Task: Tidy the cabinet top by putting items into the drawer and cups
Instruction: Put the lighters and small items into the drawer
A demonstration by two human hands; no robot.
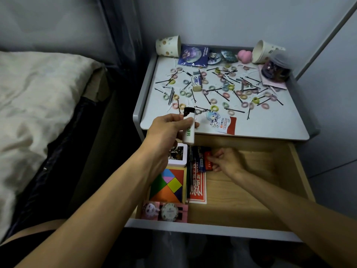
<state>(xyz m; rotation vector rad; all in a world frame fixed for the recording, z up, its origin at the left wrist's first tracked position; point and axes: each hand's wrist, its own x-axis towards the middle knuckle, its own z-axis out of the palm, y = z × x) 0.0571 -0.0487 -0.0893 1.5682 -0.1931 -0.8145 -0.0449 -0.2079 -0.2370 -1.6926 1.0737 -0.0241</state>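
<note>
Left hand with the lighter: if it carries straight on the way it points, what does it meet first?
Most likely the keychain at the cabinet top front edge, just beyond the lighter the left hand holds; height is unclear, so it might pass over.

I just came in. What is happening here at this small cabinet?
A person is tidying a cabinet. The left hand holds a white lighter near the front edge of the cabinet top, above the open drawer. The right hand, inside the drawer, seems to pinch a small red item. Many hair ties and bobby pins lie scattered on top, and the paper cups lie on their sides at the back.
</note>
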